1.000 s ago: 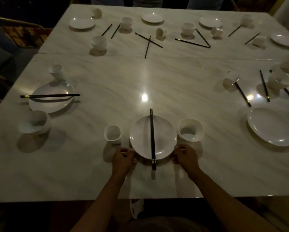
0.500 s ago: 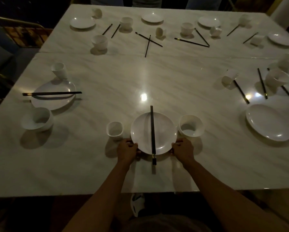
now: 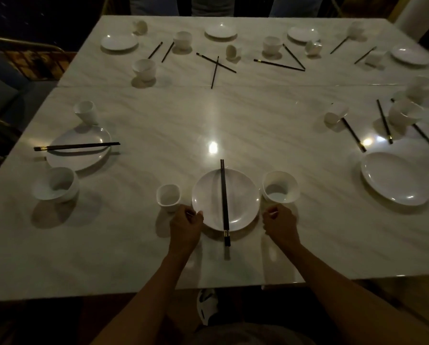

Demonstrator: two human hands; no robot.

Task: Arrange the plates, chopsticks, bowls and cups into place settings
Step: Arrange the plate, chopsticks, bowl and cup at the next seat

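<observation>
A white plate (image 3: 208,200) lies near the table's front edge, with a pair of black chopsticks (image 3: 223,202) laid lengthwise across its middle. A small white cup (image 3: 168,197) stands just left of it and a white bowl (image 3: 280,188) just right. My left hand (image 3: 186,227) pinches the plate's left rim, thumb on top. My right hand (image 3: 280,225) sits curled just off the right rim, below the bowl, holding nothing.
At the left sits another plate (image 3: 79,158) with chopsticks (image 3: 76,146) across it, a cup (image 3: 85,113) and a bowl (image 3: 56,185). A lone plate (image 3: 395,180) lies at the right. Loose plates, cups, bowls and chopsticks are scattered along the far and right sides of the marble table (image 3: 213,115).
The plate with its chopsticks has slid a little away from the front edge between cup and bowl. My right hand has come off the rim; my left stays on it.
</observation>
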